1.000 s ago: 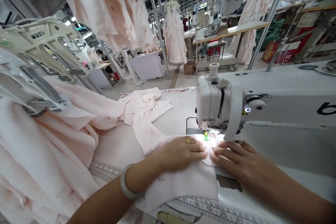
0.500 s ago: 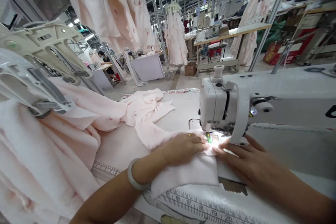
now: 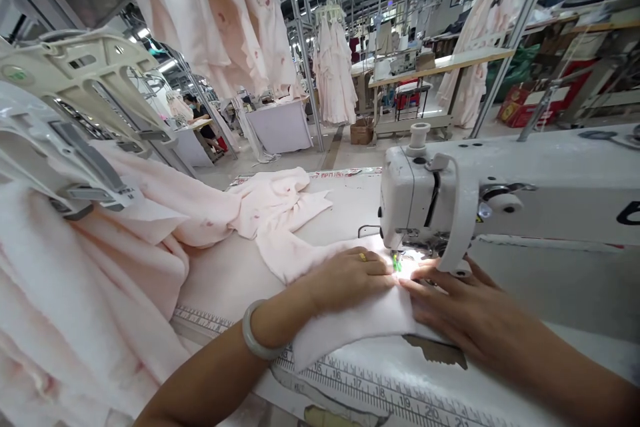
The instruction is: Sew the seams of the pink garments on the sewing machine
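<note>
Needle [image 3: 397, 261] glare-washed, fabric [image 3: 350, 332] under left hand [image 3: 347, 278]

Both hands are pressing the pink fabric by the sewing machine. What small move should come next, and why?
Probably guide the fabric slightly further under the presser foot, keeping it flat: the left hand and right hand lie on either side of the foot, and the pale pink fabric looks smooth between them.

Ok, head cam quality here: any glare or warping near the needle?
Head view: strong wide-angle warping, with the steel upright leaning noticeably. Bright glare under the sewing machine washes out the pale pink fabric by the needle; no heavy motion blur.
</note>
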